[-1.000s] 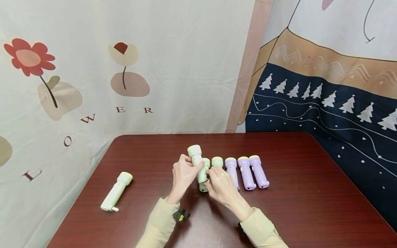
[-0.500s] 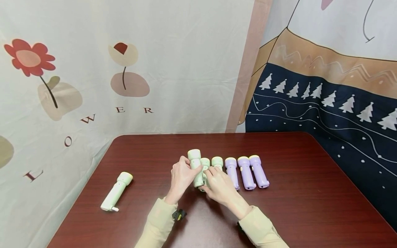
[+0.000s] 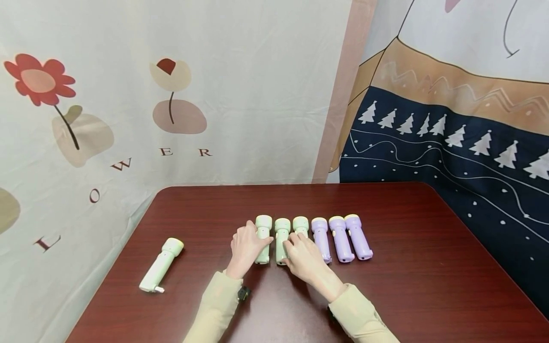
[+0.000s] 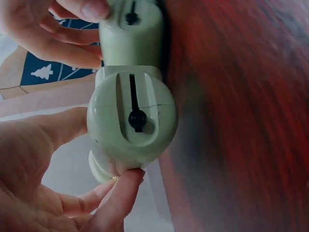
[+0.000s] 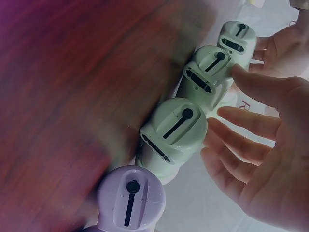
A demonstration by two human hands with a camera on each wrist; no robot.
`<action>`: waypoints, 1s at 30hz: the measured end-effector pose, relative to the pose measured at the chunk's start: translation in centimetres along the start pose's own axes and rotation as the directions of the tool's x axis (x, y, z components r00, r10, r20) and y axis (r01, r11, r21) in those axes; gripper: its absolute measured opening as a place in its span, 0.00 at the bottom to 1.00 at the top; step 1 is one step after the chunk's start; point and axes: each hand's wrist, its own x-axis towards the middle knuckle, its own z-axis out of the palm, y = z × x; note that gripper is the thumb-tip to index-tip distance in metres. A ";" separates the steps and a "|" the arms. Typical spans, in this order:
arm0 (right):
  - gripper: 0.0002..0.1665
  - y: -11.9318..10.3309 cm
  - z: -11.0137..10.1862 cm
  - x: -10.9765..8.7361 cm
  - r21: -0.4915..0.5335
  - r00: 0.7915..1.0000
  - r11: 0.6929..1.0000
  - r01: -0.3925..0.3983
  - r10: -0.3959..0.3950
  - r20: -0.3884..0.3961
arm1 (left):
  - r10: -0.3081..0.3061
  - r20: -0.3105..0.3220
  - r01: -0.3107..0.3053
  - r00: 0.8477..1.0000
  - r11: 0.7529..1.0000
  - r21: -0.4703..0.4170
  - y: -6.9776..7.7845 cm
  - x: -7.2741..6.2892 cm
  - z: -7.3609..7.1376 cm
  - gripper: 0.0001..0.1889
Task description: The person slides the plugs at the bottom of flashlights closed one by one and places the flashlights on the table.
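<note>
My left hand [image 3: 248, 245] grips the leftmost pale green flashlight [image 3: 263, 223] of a row, thumb on one side and fingers on the other. Its rounded end with a black slot [image 4: 133, 111] faces the left wrist camera. Just right of it lies a second green flashlight [image 3: 281, 236], with the thumb of my right hand [image 3: 306, 257] at its near end. The right fingers are loosely bent over a third green flashlight [image 3: 300, 223], partly hiding it. In the right wrist view, the right fingertips [image 5: 224, 112] are between the second and third green flashlights.
Three purple flashlights [image 3: 341, 240] continue the row to the right. Another green flashlight [image 3: 160, 267] lies slanted at the left, a small tab sticking out at its near end. All rest on a dark red-brown table [image 3: 407, 295], with printed cloth [image 3: 257, 95] hanging behind.
The left hand has brought its green flashlight down and left, from overlapping the second one to a place beside it. The right hand has barely moved.
</note>
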 end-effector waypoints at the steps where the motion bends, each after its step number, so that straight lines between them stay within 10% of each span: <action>1: 0.19 0.0 0.0 0.0 0.001 1.000 1.000 0.000 0.000 0.003 | 0.002 -0.001 -0.002 1.000 1.000 0.007 -0.1 0.0 0.1 0.23; 30: 0.17 0.3 -0.4 -0.4 0.022 0.999 1.000 -0.020 0.019 0.029 | 0.018 0.064 -0.023 0.998 0.997 0.080 -0.7 0.0 0.2 0.27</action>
